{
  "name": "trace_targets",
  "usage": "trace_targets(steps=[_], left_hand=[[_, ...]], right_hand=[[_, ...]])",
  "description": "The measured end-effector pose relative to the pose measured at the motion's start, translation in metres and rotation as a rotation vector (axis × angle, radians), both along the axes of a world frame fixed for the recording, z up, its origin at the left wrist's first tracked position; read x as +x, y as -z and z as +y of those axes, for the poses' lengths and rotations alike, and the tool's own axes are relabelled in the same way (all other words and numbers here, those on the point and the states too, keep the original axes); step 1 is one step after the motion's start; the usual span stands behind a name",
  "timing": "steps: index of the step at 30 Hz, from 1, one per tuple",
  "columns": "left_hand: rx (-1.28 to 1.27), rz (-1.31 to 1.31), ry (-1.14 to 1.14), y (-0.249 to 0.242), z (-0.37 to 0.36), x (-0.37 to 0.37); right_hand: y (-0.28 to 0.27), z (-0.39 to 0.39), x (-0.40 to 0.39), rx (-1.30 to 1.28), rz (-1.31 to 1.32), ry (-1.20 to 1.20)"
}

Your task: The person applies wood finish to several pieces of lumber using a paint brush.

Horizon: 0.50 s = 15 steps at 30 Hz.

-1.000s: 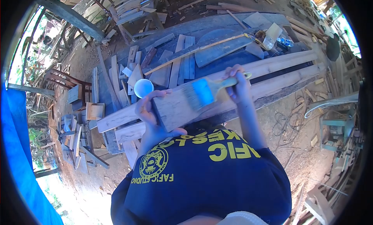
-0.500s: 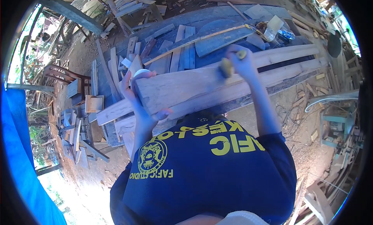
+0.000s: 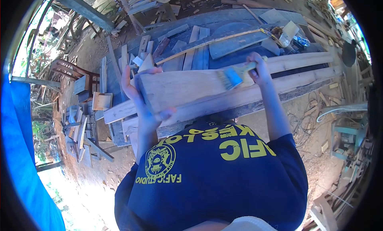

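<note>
My right hand (image 3: pixel 260 70) is closed around the pale handle of a paintbrush (image 3: pixel 232 78) with a blue ferrule. Its bristles point left, at or just over the upper face of a wide wooden board (image 3: pixel 181 87); contact is hard to tell. The near left end of that board sits in my left hand (image 3: pixel 140 97), thumb on the lower edge and fingers round the top edge and end. Beneath it, long planks (image 3: pixel 291 82) lie side by side across the bench.
Behind the board, a dark worktable carries offcuts, a long thin strip (image 3: pixel 207 43) and a clear plastic bag (image 3: pixel 288 33). A wooden chair (image 3: pixel 76 71) stands to the left with scrap wood. On the right are a greenish machine (image 3: pixel 346 137) and a loose cable.
The brush has turned from a blurred, upright pose to lying flatter, its blue ferrule now showing. My right hand has moved slightly right. My left hand keeps its grip on the board's end.
</note>
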State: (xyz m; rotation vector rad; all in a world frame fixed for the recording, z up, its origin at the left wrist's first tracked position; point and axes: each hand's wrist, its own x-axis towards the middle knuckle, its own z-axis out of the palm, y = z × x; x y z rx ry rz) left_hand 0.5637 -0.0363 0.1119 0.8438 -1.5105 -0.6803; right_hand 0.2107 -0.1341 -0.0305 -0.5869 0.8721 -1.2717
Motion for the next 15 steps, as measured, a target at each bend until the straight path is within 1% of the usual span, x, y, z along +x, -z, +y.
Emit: trace_targets(steps=[1,2,3,5,6,7,8,10,11,13,15], left_hand=[[0.001,0.000,-0.004,0.002,0.000,0.005],[0.042,0.061,-0.026,0.005,-0.001,0.008],[0.085,0.120,-0.046,0.007,-0.002,0.011],[0.092,0.114,-0.050,0.009,0.000,0.013],[0.095,0.110,-0.054,0.010,0.000,0.013],[0.101,0.107,-0.047,0.010,0.000,0.012],[0.094,0.105,-0.046,0.009,-0.001,0.010],[0.085,0.102,-0.035,0.006,-0.003,0.005],[0.079,0.093,-0.043,0.004,-0.004,0.002],[0.074,0.077,-0.046,-0.001,-0.004,-0.004],[0.091,0.077,-0.047,-0.006,-0.002,-0.008]], right_hand=[[0.030,0.001,-0.023,0.058,0.076,0.086],[0.048,0.001,-0.044,0.115,0.152,0.173],[0.052,0.001,-0.062,0.117,0.151,0.173],[0.061,0.001,-0.083,0.129,0.470,0.199],[0.051,-0.001,-0.076,0.135,0.468,0.202],[0.039,-0.007,-0.069,0.031,0.598,0.165],[0.017,-0.009,-0.054,-0.075,0.727,0.127],[-0.060,0.005,0.016,-0.171,0.562,0.119],[-0.093,0.016,0.040,-0.276,0.598,0.033],[-0.172,0.051,0.091,-0.426,0.518,-0.033],[-0.202,0.068,0.104,-0.634,0.219,-0.139]])
